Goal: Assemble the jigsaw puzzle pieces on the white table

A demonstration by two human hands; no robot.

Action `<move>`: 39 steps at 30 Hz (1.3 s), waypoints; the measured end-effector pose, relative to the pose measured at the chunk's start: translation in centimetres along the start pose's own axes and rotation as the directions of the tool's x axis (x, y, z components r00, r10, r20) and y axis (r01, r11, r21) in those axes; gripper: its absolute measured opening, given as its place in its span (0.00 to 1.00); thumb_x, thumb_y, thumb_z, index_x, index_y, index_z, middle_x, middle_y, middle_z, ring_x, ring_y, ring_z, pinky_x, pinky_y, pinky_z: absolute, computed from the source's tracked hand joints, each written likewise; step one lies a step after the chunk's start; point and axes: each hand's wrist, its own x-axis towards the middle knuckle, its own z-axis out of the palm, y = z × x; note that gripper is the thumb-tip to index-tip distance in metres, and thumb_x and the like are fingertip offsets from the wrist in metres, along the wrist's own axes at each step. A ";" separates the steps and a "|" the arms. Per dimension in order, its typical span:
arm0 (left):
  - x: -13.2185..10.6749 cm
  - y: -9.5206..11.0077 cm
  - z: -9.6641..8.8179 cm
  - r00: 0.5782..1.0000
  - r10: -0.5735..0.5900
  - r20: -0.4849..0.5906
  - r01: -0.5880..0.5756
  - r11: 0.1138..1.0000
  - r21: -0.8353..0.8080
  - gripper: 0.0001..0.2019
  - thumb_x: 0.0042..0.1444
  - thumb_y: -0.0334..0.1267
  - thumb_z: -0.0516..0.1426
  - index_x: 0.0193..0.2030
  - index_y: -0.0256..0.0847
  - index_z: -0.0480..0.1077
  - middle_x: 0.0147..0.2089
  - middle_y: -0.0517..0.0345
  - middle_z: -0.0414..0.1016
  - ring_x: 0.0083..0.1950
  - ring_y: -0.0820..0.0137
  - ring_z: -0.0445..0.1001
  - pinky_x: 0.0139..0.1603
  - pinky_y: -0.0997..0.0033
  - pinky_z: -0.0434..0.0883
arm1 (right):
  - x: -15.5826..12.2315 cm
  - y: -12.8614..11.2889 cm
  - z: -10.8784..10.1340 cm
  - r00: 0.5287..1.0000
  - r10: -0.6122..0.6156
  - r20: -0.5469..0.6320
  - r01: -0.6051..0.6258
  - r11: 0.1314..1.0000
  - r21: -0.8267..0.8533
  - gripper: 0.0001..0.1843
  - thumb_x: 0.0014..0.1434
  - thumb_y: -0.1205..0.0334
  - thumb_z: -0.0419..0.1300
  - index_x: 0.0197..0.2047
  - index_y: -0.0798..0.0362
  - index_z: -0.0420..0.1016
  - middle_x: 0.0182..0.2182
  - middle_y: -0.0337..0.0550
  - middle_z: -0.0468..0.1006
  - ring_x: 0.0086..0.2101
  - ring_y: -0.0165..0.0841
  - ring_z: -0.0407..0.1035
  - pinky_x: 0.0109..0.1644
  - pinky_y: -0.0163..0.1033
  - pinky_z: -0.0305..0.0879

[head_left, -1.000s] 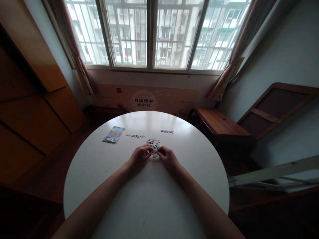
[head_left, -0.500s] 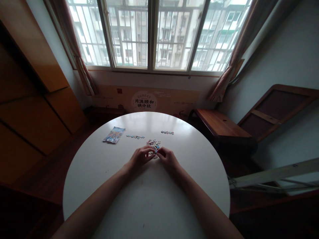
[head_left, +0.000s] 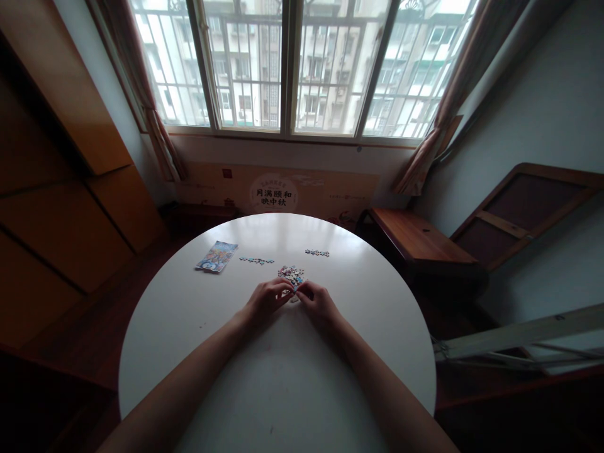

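My left hand [head_left: 270, 296] and my right hand [head_left: 315, 297] meet at the near side of a heap of loose jigsaw puzzle pieces [head_left: 291, 274]. Between their pinched fingertips is a small bluish puzzle piece [head_left: 295, 289], gripped from both sides; whether it is one piece or two joined, I cannot tell. Under the fingers lies another pale piece [head_left: 295, 299]. Beyond the hands, a joined strip of pieces [head_left: 257, 260] lies left of the heap, and a second strip [head_left: 317, 253] lies to its right, farther back.
A colourful printed picture sheet or packet [head_left: 217, 257] lies at the left on the round white table [head_left: 189, 352]. A wooden bench [head_left: 419, 236] stands beyond the table's right edge. Orange cabinets [head_left: 108, 207] line the left, and a barred window [head_left: 283, 75] is ahead.
Both hands stay almost in place, still pinching at the heap, with only slight finger movement. The camera view has tilted very slightly.
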 end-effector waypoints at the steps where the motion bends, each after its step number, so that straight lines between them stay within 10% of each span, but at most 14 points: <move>1: 0.0 0.0 0.0 1.000 0.002 0.002 -0.002 1.000 0.004 0.07 0.57 0.36 0.54 0.38 0.41 0.74 0.40 0.55 0.76 0.36 0.74 0.74 0.38 0.75 0.71 | 0.0 0.0 0.0 1.000 0.000 0.001 0.000 1.000 0.002 0.08 0.54 0.62 0.55 0.32 0.56 0.73 0.25 0.40 0.74 0.26 0.29 0.65 0.32 0.33 0.60; 14: -0.2 -3.2 -3.0 0.975 -0.183 -0.129 0.214 0.932 0.293 0.06 0.55 0.35 0.56 0.36 0.42 0.74 0.41 0.55 0.77 0.44 0.66 0.72 0.48 0.65 0.68 | 0.1 0.3 0.1 1.000 0.001 -0.012 -0.001 1.000 -0.003 0.09 0.55 0.62 0.55 0.32 0.56 0.74 0.25 0.40 0.73 0.26 0.29 0.64 0.31 0.33 0.59; 23: -1.7 -6.9 -5.7 0.766 -0.490 -0.416 0.639 0.647 0.415 0.08 0.53 0.34 0.54 0.37 0.42 0.75 0.41 0.52 0.77 0.46 0.59 0.71 0.48 0.62 0.65 | 0.0 0.2 0.1 1.000 0.005 -0.018 -0.005 1.000 -0.003 0.09 0.54 0.61 0.55 0.31 0.56 0.73 0.25 0.40 0.73 0.26 0.29 0.64 0.31 0.33 0.60; 39: -1.0 -3.5 -4.9 0.816 -0.486 -0.314 0.559 0.524 0.642 0.12 0.54 0.38 0.50 0.34 0.39 0.75 0.42 0.47 0.74 0.44 0.57 0.68 0.46 0.57 0.58 | 0.0 0.2 0.2 1.000 0.003 -0.026 -0.003 1.000 -0.007 0.09 0.54 0.61 0.55 0.32 0.56 0.74 0.24 0.40 0.74 0.26 0.29 0.65 0.31 0.33 0.60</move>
